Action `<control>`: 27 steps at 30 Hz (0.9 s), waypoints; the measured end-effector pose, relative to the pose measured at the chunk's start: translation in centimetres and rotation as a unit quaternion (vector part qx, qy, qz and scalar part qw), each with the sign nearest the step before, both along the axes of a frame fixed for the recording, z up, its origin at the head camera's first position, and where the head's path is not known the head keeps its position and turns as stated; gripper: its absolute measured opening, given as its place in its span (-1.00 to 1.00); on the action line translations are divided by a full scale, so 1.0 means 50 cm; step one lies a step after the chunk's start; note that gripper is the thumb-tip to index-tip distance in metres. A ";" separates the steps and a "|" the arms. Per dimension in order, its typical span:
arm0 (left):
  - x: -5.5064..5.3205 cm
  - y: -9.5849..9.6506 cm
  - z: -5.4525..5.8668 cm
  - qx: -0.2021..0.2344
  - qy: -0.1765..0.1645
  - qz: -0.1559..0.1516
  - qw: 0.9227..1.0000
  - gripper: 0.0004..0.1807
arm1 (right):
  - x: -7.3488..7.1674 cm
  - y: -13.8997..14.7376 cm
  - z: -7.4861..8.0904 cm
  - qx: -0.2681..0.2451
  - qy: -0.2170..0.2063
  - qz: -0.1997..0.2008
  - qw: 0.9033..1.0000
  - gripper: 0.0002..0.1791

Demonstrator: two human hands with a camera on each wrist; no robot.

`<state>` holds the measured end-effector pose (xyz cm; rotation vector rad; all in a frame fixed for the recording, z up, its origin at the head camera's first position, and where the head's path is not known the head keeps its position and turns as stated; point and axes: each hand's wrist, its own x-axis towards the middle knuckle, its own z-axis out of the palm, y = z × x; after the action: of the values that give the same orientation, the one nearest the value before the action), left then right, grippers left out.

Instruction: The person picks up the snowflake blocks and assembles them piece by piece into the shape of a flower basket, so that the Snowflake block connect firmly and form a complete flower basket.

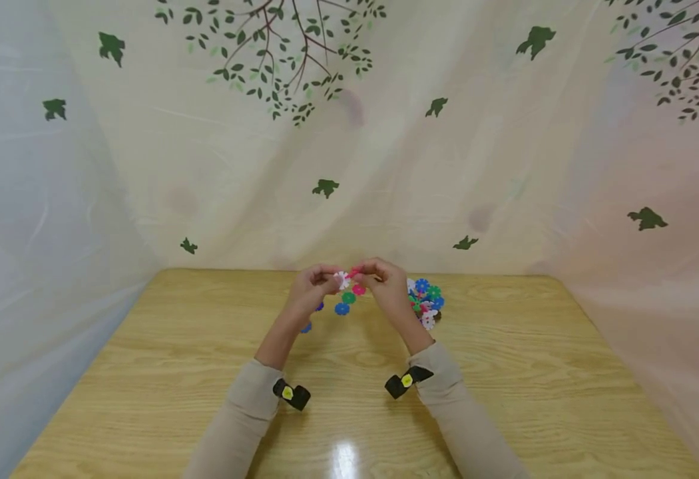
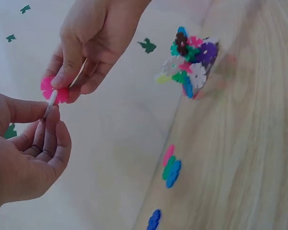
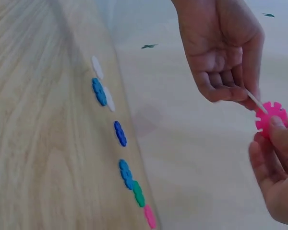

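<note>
Both hands are raised above the table's far side, close together. My left hand (image 1: 312,291) pinches a white notched disc (image 1: 341,280), seen edge-on in both wrist views, between thumb and fingers. A pink notched disc (image 3: 269,117) is pinched by my right hand (image 1: 387,285). The two discs meet at their edges, roughly crosswise; whether their notches are interlocked I cannot tell. Beneath the hands, a blue disc (image 1: 341,309), a green disc (image 1: 349,298) and another pink disc (image 1: 359,290) lie in a slanting line on the table.
A pile of mixed-colour discs (image 2: 192,60) sits beyond my right wrist. Farther left on the wooden table (image 1: 505,399) lie a dark blue disc (image 3: 120,133), a lighter blue disc (image 3: 99,92) and white discs (image 3: 97,67). A printed curtain (image 1: 385,166) hangs behind the table's far edge.
</note>
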<state>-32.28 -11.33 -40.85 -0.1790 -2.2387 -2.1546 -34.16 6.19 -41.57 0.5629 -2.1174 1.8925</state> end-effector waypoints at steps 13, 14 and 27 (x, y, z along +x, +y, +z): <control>-0.008 -0.043 0.000 0.027 0.010 -0.029 0.999 -0.67 | -0.065 0.013 -0.054 0.338 -0.058 0.151 0.927 -0.67; -0.008 -0.045 0.000 0.026 0.009 -0.030 0.999 -0.66 | -0.069 0.010 -0.059 0.358 -0.055 0.157 0.919 -0.67; 0.000 -0.056 0.003 0.027 -0.019 -0.029 0.999 -0.73 | -0.061 -0.024 -0.071 0.420 -0.065 0.137 0.895 -0.81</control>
<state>-32.30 -14.15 -40.68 -0.2057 -2.2193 -2.2617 -37.23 5.00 -45.12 0.9510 -3.0507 1.0286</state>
